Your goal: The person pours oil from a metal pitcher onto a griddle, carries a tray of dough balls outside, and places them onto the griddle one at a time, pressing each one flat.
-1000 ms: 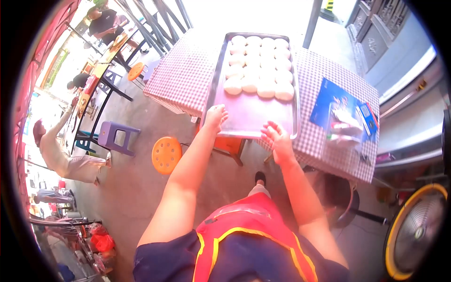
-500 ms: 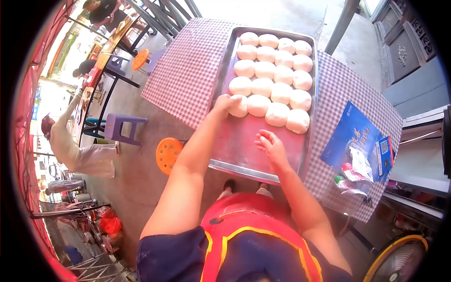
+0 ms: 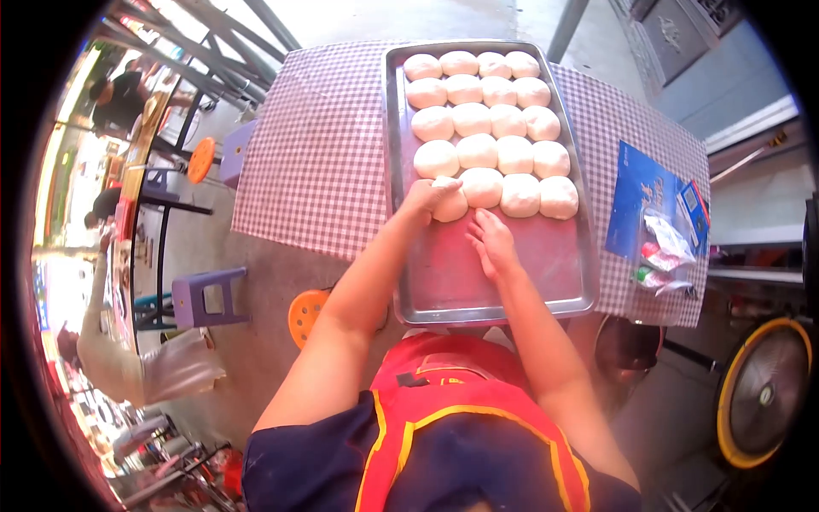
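Rows of pale, round dough balls [image 3: 479, 151] fill the far part of a metal baking tray [image 3: 490, 312]. At the left end of the nearest row, my left hand [image 3: 421, 198] grips a dough ball [image 3: 451, 205], its thumb lying over the top and the other fingers partly hidden along the side. My right hand [image 3: 494, 246] is over the bare near part of the tray, fingers stretched out and holding nothing. Its fingertips come close to the front of the neighbouring dough ball [image 3: 483, 187].
The tray lies on a table with a checkered cloth [image 3: 316, 145]. On its right are a blue sheet [image 3: 636, 196] and some crumpled packets [image 3: 665, 252]. An orange stool [image 3: 305, 317], a purple stool [image 3: 209, 297] and a fan [image 3: 765, 394] stand around. People are at the left.
The view has turned, so the tray appears straighter. My right hand has moved forward, nearer the closest row of dough balls. My left hand stays at the same dough ball.
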`<act>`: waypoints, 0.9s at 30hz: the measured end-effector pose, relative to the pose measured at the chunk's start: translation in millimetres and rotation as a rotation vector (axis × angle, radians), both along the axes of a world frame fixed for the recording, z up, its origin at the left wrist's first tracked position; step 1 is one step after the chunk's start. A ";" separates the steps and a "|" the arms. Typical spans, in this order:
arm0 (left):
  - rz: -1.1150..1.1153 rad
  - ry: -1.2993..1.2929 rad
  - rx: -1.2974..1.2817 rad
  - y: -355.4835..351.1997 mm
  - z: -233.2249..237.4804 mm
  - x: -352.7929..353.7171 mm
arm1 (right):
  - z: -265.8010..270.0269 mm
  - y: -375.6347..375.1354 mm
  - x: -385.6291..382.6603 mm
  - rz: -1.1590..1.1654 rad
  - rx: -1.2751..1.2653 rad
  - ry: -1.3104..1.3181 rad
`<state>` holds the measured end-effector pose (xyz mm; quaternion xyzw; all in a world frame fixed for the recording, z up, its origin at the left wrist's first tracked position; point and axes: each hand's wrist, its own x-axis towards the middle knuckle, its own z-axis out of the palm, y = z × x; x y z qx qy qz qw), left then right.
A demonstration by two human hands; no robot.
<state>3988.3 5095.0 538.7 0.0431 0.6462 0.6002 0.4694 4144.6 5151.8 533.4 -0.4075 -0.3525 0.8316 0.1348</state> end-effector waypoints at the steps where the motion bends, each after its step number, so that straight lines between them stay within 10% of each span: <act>1: 0.006 0.053 0.078 -0.9 -11.9 5.4 | -1.2 -4.9 -5.2 -0.057 -0.090 0.045; 4: -0.023 0.931 -0.098 -13.1 -37.9 29.2 | 10.7 -22.1 -14.8 -0.200 -0.224 0.196; 7: 0.019 0.794 0.016 -40.3 3.9 65.2 | 14.8 -37.7 -10.5 -0.237 -0.224 0.318; 11: -0.245 1.510 0.203 -76.7 36.8 103.8 | 40.1 -59.3 21.8 -0.261 -0.369 0.539; 18: -0.494 1.188 0.591 -135.8 119.6 170.9 | 84.4 -111.4 154.7 -0.562 -0.329 0.672; 27: -1.224 -0.321 0.291 -212.2 96.0 370.5 | 89.2 -317.8 371.0 -1.017 0.065 0.690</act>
